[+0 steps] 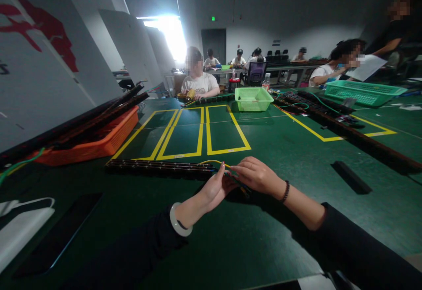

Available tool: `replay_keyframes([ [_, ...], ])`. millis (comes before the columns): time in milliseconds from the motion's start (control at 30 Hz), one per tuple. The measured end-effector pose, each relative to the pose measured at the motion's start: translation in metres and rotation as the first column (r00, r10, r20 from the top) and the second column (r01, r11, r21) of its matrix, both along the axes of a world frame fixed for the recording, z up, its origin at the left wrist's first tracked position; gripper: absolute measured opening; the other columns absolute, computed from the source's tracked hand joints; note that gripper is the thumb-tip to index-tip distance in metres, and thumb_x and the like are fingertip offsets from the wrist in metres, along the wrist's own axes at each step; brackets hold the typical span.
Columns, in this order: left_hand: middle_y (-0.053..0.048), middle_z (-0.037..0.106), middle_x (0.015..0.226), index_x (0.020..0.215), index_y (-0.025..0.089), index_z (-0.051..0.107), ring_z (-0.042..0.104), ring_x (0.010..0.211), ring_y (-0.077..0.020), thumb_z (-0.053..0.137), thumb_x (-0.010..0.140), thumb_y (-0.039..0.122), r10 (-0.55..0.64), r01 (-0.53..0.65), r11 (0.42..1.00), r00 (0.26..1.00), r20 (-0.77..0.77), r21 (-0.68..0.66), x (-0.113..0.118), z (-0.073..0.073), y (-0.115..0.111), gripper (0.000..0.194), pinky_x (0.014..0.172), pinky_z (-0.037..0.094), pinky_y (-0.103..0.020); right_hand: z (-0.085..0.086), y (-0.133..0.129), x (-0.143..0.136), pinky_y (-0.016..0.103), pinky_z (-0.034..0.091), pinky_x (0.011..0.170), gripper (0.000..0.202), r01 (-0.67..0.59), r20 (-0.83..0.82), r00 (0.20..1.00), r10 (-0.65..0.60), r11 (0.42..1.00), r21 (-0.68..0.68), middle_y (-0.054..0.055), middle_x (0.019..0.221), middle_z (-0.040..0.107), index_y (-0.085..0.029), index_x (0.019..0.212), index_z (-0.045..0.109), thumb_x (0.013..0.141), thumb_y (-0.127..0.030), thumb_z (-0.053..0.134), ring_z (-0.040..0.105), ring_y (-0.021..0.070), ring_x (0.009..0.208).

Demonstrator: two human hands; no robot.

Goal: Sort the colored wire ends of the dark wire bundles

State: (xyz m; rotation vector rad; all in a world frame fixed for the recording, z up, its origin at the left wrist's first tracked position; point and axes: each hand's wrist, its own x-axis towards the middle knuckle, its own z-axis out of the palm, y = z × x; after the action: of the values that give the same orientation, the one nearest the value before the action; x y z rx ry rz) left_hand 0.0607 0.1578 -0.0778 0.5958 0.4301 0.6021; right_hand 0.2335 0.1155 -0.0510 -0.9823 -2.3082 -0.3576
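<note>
A long black strip with thin wires along it [161,168] lies across the green table in front of me. From its right end comes a bundle of coloured wires, among them a yellow wire [211,161] that arches upward. My left hand [214,190] is closed round the bundle close to the strip's end, thumb on top. Just to the right, my right hand [259,175] pinches the same wires from above, its fingertips nearly meeting the left ones. Loose wire ends [244,190] hang below both hands. The fingers partly hide the wires.
An orange basket [121,132] holding long dark strips stands at left, near a dark flat phone-like slab [62,233]. A light green basket [253,99] sits at the back. Dark strips [356,134] and a short black bar [351,177] lie right. A co-worker [200,83] sits opposite.
</note>
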Motion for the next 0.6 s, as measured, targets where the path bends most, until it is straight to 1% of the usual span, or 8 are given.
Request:
replay_keyframes([
  [67,-0.009,0.062,0.08,0.08,0.014,0.058,0.06,0.087,-0.0195,0.045,0.089,0.038,0.021,-0.02,1.0,0.999,-0.029,0.012,-0.001,0.001,-0.001,0.029,0.09,0.043,-0.037,-0.005,0.005,0.004,0.035,0.049,0.076,0.028,0.092,-0.075,0.993,-0.094,0.995,-0.027,0.009,0.089,0.063,-0.014,0.117,0.057,0.092,-0.017,0.043,0.056,0.0176,0.083],
  [133,-0.01,0.062,0.08,0.081,0.013,0.056,0.061,0.088,-0.0207,0.045,0.09,0.035,0.022,-0.022,1.0,0.998,-0.055,0.009,-0.001,0.002,-0.001,0.026,0.09,0.043,-0.038,-0.01,0.01,0.008,0.034,0.049,0.075,0.029,0.159,-0.095,0.982,-0.165,0.985,-0.064,0.008,0.087,0.062,-0.015,0.117,0.057,0.092,-0.016,0.041,0.055,0.0173,0.081],
  [267,-0.011,0.063,0.081,0.08,0.013,0.054,0.062,0.088,-0.021,0.041,0.091,0.027,0.022,-0.022,1.0,0.997,-0.071,-0.003,-0.002,0.004,-0.001,0.022,0.09,0.043,-0.038,-0.014,0.017,0.013,0.032,0.048,0.073,0.029,0.244,0.003,0.969,-0.247,0.955,-0.168,0.007,0.085,0.061,-0.015,0.116,0.058,0.091,-0.013,0.045,0.054,0.017,0.079],
  [367,-0.012,0.064,0.081,0.08,0.012,0.053,0.063,0.088,-0.0219,0.039,0.091,0.024,0.033,-0.035,0.999,0.997,-0.073,-0.015,-0.002,0.006,-0.002,0.021,0.089,0.044,-0.039,-0.016,0.021,0.01,0.029,0.046,0.073,0.028,0.29,0.12,0.956,-0.268,0.927,-0.239,0.006,0.083,0.061,-0.016,0.113,0.062,0.087,-0.011,0.051,0.054,0.0167,0.079],
  [467,-0.013,0.064,0.082,0.079,0.011,0.054,0.063,0.088,-0.0224,0.038,0.09,0.022,0.041,-0.043,0.999,0.997,-0.072,-0.014,0.0,0.006,-0.002,0.022,0.088,0.045,-0.04,-0.019,0.023,0.006,0.029,0.043,0.072,0.025,0.314,0.197,0.943,-0.269,0.915,-0.253,0.005,0.082,0.059,-0.022,0.107,0.066,0.084,-0.016,0.058,0.053,0.0165,0.078],
  [533,-0.014,0.064,0.083,0.079,0.011,0.055,0.062,0.088,-0.0225,0.038,0.09,0.022,0.039,-0.04,0.999,0.997,-0.067,-0.013,0.0,0.005,-0.001,0.024,0.088,0.044,-0.04,-0.02,0.023,0.005,0.03,0.042,0.072,0.024,0.316,0.189,0.943,-0.275,0.918,-0.239,0.005,0.087,0.059,-0.024,0.107,0.066,0.084,-0.019,0.06,0.052,0.0169,0.08],
  [600,-0.014,0.065,0.085,0.08,0.01,0.056,0.062,0.086,-0.0213,0.038,0.09,0.023,0.037,-0.038,0.999,0.997,-0.067,-0.018,0.0,0.003,0.0,0.025,0.087,0.044,-0.038,-0.017,0.02,0.006,0.03,0.042,0.074,0.024,0.296,0.115,0.954,-0.278,0.933,-0.204,0.007,0.094,0.059,-0.022,0.109,0.064,0.087,-0.019,0.055,0.053,0.0174,0.084],
])
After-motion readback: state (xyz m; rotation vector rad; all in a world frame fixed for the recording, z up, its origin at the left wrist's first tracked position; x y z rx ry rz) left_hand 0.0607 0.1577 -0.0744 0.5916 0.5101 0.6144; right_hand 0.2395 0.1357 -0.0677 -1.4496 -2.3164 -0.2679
